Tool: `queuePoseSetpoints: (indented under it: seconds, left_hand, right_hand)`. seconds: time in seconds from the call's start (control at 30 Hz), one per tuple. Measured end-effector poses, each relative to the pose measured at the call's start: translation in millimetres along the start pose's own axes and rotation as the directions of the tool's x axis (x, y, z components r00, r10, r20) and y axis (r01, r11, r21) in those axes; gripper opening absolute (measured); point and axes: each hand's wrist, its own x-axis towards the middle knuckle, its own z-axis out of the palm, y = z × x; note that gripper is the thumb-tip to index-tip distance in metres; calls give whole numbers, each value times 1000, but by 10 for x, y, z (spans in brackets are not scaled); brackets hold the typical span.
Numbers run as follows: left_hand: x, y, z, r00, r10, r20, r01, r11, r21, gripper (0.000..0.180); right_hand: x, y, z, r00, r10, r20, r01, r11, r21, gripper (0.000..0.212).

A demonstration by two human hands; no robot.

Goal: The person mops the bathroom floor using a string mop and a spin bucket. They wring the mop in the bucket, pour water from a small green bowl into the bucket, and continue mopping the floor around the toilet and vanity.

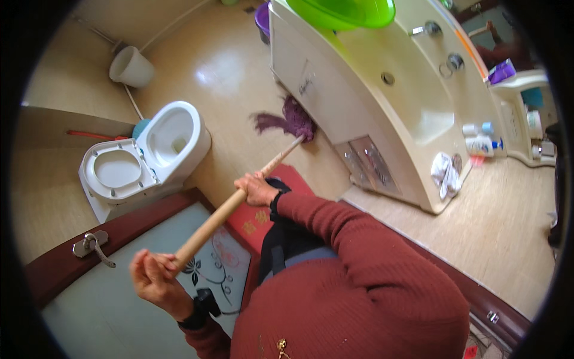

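A mop with a pale wooden handle (221,214) slants across the view, its purple strands (293,119) lying on the tiled floor against the bathtub's side panel. My left hand (160,281) is closed at the handle's upper end, in front of the glass door. Farther down the handle, my right hand (258,190) wraps round it above a red mat (263,209). Both sleeves are dark red, and each wrist has a black band. Some strands look smeared by motion.
To the left stands a white toilet (200,140) with its lid raised, and a white bin (131,67) behind it. A cream bathtub (382,107) fills the right, with a green basin (347,13) on it. The open frosted-glass door (101,311) is at lower left.
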Motion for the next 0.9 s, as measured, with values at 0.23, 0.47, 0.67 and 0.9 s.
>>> queuePoseSetpoints:
  seconds: [0.23,0.47,0.67,0.9]
  left_hand:
    - [549,382,48,989,138,50,-140,989,48,21]
    - [803,-97,315,986,-11,166,12,1000,-11,19]
    - [649,-249,368,974,-119,195,152,975,-163,15]
    - [115,78,-250,996,-82,26,85,974,-210,15]
  right_hand:
    - [-217,-656,-137,983,171,72,-181,969,170,8]
    - [-626,-494,-130,917,336,217,-377,907,188,13]
    - [-767,-283,2,917,367,157,-390,908,153,9]
    - [-447,-449,35,993,73,94,-78,996,52,8]
